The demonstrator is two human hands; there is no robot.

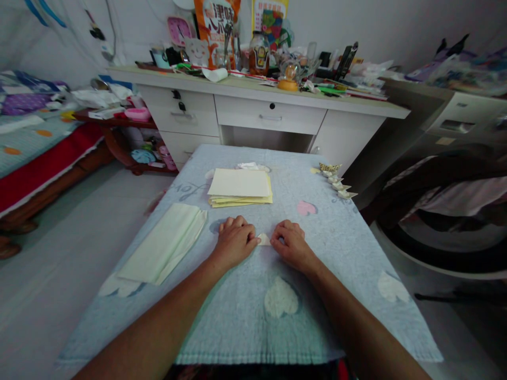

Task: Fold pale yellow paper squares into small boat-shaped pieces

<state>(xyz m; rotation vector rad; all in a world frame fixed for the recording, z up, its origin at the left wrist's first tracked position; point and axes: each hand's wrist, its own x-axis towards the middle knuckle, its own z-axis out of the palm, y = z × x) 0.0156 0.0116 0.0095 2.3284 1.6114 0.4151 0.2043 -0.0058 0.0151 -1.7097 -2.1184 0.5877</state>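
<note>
A small folded piece of cream paper (263,239) lies between my two hands on the cloth-covered table (245,295). My left hand (236,240) pinches its left corner between thumb and fingers. On the other side, my right hand (291,241) has its curled fingers closed on the right edge. Just beyond my left hand sits a stack of cream and yellow paper sheets (240,183). Left of that hand, a folded pale green sheet bundle (162,245) lies at a slant. Several small folded paper boats (336,182) stand in a row at the far right edge.
Behind the table stands a white desk (273,108) crowded with a honey-coloured jar (259,55), a pink clock (179,30) and bags. A front-loading washing machine (455,124) is at the right. A bed (35,137) and a low wooden stand (114,124) are at the left.
</note>
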